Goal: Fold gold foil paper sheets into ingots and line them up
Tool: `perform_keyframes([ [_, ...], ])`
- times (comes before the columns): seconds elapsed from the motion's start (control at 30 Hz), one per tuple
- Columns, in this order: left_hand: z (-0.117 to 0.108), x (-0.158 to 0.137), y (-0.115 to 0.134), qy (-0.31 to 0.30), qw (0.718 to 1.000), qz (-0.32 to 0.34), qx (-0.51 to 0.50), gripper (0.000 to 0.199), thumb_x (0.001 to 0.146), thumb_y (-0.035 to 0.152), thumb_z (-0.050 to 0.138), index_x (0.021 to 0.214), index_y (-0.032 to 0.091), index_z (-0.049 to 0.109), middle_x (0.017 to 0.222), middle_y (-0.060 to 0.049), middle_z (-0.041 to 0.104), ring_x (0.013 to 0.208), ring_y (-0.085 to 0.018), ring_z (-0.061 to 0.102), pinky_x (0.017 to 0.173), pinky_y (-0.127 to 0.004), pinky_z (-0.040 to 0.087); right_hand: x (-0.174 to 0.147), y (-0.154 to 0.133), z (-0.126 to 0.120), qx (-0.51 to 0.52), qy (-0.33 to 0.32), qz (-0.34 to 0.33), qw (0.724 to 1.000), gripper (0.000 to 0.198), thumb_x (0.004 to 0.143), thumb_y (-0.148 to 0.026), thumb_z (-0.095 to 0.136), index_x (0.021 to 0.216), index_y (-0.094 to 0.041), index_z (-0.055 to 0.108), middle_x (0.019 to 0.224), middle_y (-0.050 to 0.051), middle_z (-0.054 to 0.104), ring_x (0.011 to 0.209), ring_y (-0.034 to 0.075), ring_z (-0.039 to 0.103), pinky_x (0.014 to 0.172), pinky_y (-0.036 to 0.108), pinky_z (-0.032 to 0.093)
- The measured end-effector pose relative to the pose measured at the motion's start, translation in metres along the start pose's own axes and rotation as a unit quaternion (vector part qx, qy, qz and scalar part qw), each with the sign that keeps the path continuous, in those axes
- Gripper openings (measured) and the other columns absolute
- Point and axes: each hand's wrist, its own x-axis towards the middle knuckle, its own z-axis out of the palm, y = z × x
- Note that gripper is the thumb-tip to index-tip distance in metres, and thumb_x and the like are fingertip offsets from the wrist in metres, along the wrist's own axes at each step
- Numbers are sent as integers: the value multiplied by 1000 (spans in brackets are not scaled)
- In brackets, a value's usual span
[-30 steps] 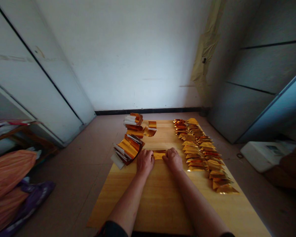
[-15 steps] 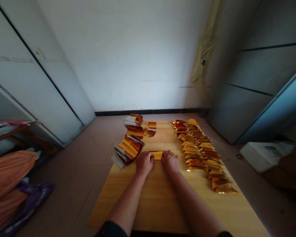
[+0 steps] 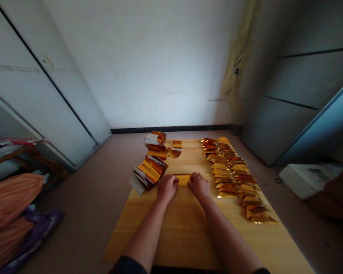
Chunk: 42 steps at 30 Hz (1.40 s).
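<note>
A narrow strip of gold foil paper (image 3: pixel 184 179) lies across the middle of the wooden table (image 3: pixel 188 220). My left hand (image 3: pixel 168 186) is closed on its left end, fingers curled in. At the right end, my right hand (image 3: pixel 199 185) pinches the paper with bent fingers. Just beyond my left hand is a curled stack of gold foil sheets (image 3: pixel 151 170) with pale undersides. To the right of my hands run two rows of folded gold paper pieces (image 3: pixel 221 171), overlapping one another.
More foil sheets (image 3: pixel 156 151) lie at the table's far left, beside a small loose sheet (image 3: pixel 174 152). A white box (image 3: pixel 300 180) stands on the floor at right. Orange and purple bags (image 3: pixel 14 201) lie at left. A white wall (image 3: pixel 160 76) rises behind the table.
My right hand has lifted its knuckles slightly and shifted a little to the right along the strip. My left hand stays nearly where it was. The view has shifted very slightly.
</note>
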Motion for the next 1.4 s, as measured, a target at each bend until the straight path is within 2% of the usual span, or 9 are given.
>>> perform_keyframes([
  [0.3, 3, 1, -9, -1, 999, 26, -35, 28, 76, 3, 51, 85, 24, 67, 92, 0, 67, 94, -14, 57, 86, -26, 39, 0, 9, -6, 16, -12, -19, 1000, 27, 80, -9, 45, 94, -23, 63, 99, 3, 65, 81, 14, 60, 65, 23, 33],
  [0.47, 1, -1, -4, 3, 1000, 13, -21, 23, 77, 8, 54, 85, 24, 68, 91, 0, 67, 93, -15, 57, 83, -26, 39, -1, 7, -6, -10, -15, -19, 1000, 29, 80, -8, 44, 99, -24, 61, 100, 4, 63, 81, 15, 61, 65, 25, 33],
  [0.63, 1, -3, 3, 24, 1000, -7, -6, 10, 76, 26, 64, 85, 23, 68, 89, -1, 67, 90, -17, 57, 81, -28, 39, -5, -4, -4, -26, 5, -6, 1000, 20, 79, -29, 55, 97, -22, 60, 100, 5, 61, 87, 18, 60, 71, 28, 36],
  [0.73, 2, -3, 5, 32, 999, -15, -8, 9, 75, 26, 66, 83, 23, 67, 88, -1, 67, 90, -17, 57, 81, -28, 38, -7, -12, -2, -41, 27, 8, 999, 30, 74, -42, 61, 95, -20, 59, 99, 6, 61, 90, 22, 60, 73, 31, 37],
  [0.8, 3, -2, 4, 32, 999, -14, -12, 8, 75, 24, 66, 83, 23, 67, 88, -1, 67, 90, -17, 57, 81, -27, 38, -6, -14, -2, -47, 32, 13, 998, 33, 72, -44, 63, 95, -20, 59, 100, 7, 61, 91, 22, 59, 74, 32, 37],
  [1.0, 1, 0, -4, 8, 999, 8, -34, 17, 77, 12, 58, 83, 24, 68, 91, 1, 67, 91, -15, 58, 81, -26, 39, -1, -2, -3, -7, -13, 11, 1000, 22, 75, -27, 57, 97, -22, 60, 100, 4, 62, 88, 18, 60, 71, 27, 36],
  [1.13, 1, -1, -7, -4, 999, 15, -30, 27, 76, 5, 52, 85, 24, 67, 93, 0, 67, 94, -15, 57, 84, -26, 38, -1, 4, -4, 3, -11, 4, 1000, 25, 76, -15, 50, 97, -23, 61, 101, 4, 62, 86, 16, 60, 69, 25, 35],
  [1.27, 2, -6, -6, 21, 999, 30, -13, 22, 77, 10, 55, 92, 23, 66, 92, -2, 64, 94, -17, 56, 84, -29, 39, -3, 3, -5, -6, -6, 2, 1000, 25, 77, -14, 48, 95, -23, 62, 100, 4, 60, 81, 15, 60, 67, 26, 34],
  [1.4, 5, -10, -7, 66, 995, 64, -31, 16, 73, 13, 59, 86, 22, 66, 87, -3, 61, 89, -18, 55, 83, -30, 41, -5, 3, -5, -6, -4, -13, 1000, 20, 78, -16, 47, 90, -22, 62, 98, 3, 60, 82, 15, 59, 67, 25, 33],
])
